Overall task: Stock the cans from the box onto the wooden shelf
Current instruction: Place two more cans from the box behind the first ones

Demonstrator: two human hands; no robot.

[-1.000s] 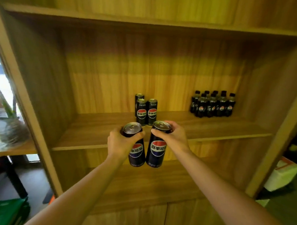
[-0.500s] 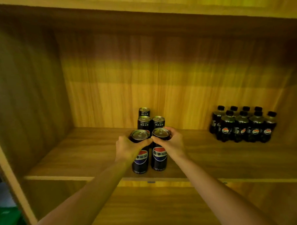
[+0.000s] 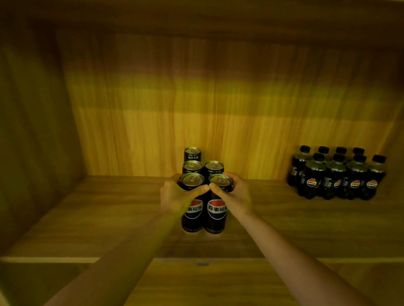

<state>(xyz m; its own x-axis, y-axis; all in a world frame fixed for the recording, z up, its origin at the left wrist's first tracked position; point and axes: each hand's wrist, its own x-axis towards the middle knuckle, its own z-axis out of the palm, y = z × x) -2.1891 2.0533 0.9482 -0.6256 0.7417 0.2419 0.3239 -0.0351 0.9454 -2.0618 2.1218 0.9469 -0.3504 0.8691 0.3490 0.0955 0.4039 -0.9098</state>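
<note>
Two tall black cola cans stand side by side on the wooden shelf (image 3: 106, 208), near its middle. My left hand (image 3: 176, 195) wraps the left can (image 3: 192, 216) near its top. My right hand (image 3: 235, 196) grips the right can (image 3: 215, 217) the same way. Both thumbs meet between the silver lids. Right behind them stand three more black cans (image 3: 202, 165), two in a row and one further back. The cans' bases rest on the shelf board. No box is in view.
A cluster of several small black cola bottles (image 3: 336, 176) stands at the back right of the shelf. The cabinet's left wall (image 3: 28, 133) and back panel (image 3: 221, 107) close in the space. A lower shelf board (image 3: 213, 289) lies beneath my forearms.
Both hands carried the two cans from in front of the cabinet into the shelf and set them down in front of the three standing cans. The camera came closer.
</note>
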